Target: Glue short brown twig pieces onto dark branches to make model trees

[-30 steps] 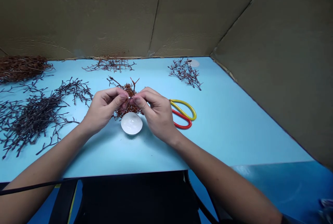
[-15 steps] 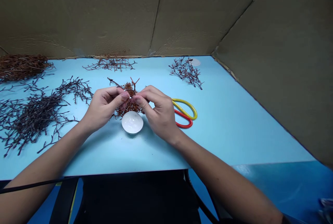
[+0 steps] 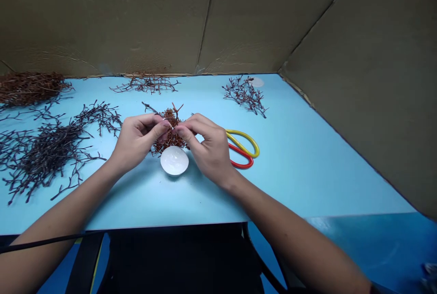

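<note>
My left hand (image 3: 141,138) and my right hand (image 3: 207,144) meet at the middle of the table, fingertips pinched together and nearly touching. Between them they grip a thin brown twig (image 3: 176,110) with a forked end sticking up. A dark stem end (image 3: 150,108) pokes out above my left fingers. Exactly where the fingers hold is partly hidden. Under and behind the fingertips lies a small pile of reddish-brown twig bits (image 3: 170,114). Just in front of the pile, a small white bowl (image 3: 174,161) sits close below both hands.
Scissors with yellow and red loop handles (image 3: 251,143) lie right of my right hand, blades hidden. Dark branched twigs (image 3: 48,150) spread at left, with a reddish heap (image 3: 30,88) behind. More twigs (image 3: 146,83) lie at the back, others (image 3: 244,95) beside a pale disc (image 3: 256,82). Cardboard walls (image 3: 136,21) enclose the table.
Both hands keep almost the same pose around the twig, with only slight finger movement. The whole view has shifted very slightly.
</note>
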### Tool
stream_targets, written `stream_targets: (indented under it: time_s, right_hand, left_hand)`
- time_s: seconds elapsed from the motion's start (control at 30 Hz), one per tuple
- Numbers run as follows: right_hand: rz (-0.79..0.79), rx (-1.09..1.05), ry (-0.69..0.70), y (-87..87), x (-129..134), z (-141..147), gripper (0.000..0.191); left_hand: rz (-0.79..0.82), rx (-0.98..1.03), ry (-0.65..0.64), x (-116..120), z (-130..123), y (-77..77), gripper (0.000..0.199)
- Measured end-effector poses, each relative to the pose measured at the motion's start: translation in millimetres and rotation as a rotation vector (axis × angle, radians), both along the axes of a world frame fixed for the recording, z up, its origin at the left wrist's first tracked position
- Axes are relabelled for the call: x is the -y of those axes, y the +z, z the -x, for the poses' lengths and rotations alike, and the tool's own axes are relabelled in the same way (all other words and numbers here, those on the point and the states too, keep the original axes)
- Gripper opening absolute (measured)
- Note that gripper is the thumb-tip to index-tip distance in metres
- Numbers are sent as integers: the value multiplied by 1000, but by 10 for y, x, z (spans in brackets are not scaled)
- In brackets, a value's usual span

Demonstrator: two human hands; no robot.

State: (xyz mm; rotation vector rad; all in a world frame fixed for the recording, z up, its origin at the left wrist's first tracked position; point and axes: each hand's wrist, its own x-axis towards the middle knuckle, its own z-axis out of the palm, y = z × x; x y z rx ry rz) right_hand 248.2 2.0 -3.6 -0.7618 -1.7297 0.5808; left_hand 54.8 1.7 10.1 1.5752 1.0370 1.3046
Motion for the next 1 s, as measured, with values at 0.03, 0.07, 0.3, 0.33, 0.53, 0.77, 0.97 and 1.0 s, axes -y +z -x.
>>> stream_targets:
  time_s: [0.03,0.07,0.3,0.33,0.53,0.77,0.97,1.0]
  right_hand:
    - [46,-16,5,2,-4,4,17]
    - [93,-35,11,3,-10,7,18]
    - [227,-122,-10,9,-47,-1,20]
    - [206,-106,-31,16,-47,-10,19]
    - [-73,36,-151,24,-59,-64,13]
    - [-297,184,-242,12,-74,-88,13]
    - [-367,222,-276,-5,-51,-77,12]
    - [-369,225,-277,-9,-49,-76,12]
  left_hand:
    - [26,35,-15,0,-3,-7,32]
    - [58,78,-32,-1,-5,-19,30]
    - [231,327,-85,-45,15,-96,27]
    - [248,355,-80,-49,20,-88,28]
    - [331,511,-133,-44,52,1,26]
    - [321,574,-168,-55,73,-3,33]
    - [309,531,-204,-34,64,-17,33]
    - [302,526,-205,-30,64,-18,32]
